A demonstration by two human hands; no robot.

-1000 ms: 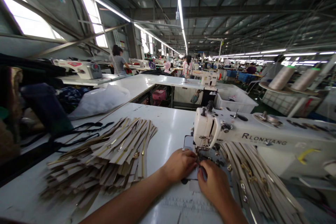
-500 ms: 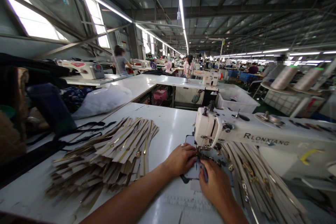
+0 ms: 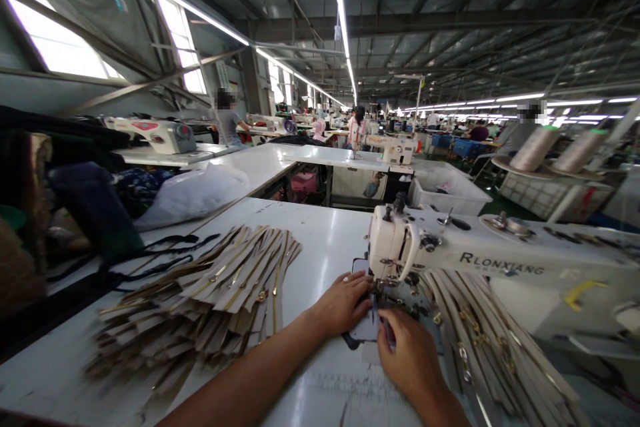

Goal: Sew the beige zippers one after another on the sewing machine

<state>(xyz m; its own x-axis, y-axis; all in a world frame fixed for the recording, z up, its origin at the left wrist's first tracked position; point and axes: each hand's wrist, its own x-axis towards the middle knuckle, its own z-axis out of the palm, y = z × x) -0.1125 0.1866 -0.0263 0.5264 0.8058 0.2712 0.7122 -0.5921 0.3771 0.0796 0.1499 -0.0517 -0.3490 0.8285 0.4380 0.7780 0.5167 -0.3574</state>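
A white sewing machine (image 3: 450, 247) stands at the right, its needle end over a metal plate (image 3: 361, 328). My left hand (image 3: 345, 303) lies at the left of the needle, fingers together and pointing at it, a ring on one finger. Just right of and below the needle, my right hand (image 3: 407, 347) has thumb and forefinger pinched on something small that I cannot make out. Beige zipper strips (image 3: 235, 280) with gold teeth and pulls are heaped on the table at the left. More zipper strips (image 3: 480, 340) hang beyond the machine's arm at the right.
A white plastic bag (image 3: 195, 190) and dark straps (image 3: 170, 250) lie at the left. Behind the machine are a white bin (image 3: 447, 190) and another sewing machine (image 3: 397, 147). Two thread cones (image 3: 535, 149) stand at the right. Several people sit at the back.
My right hand has shifted slightly down, away from the needle, with its thumb and forefinger curled. My left hand has hardly moved. The whole view has shifted a little.
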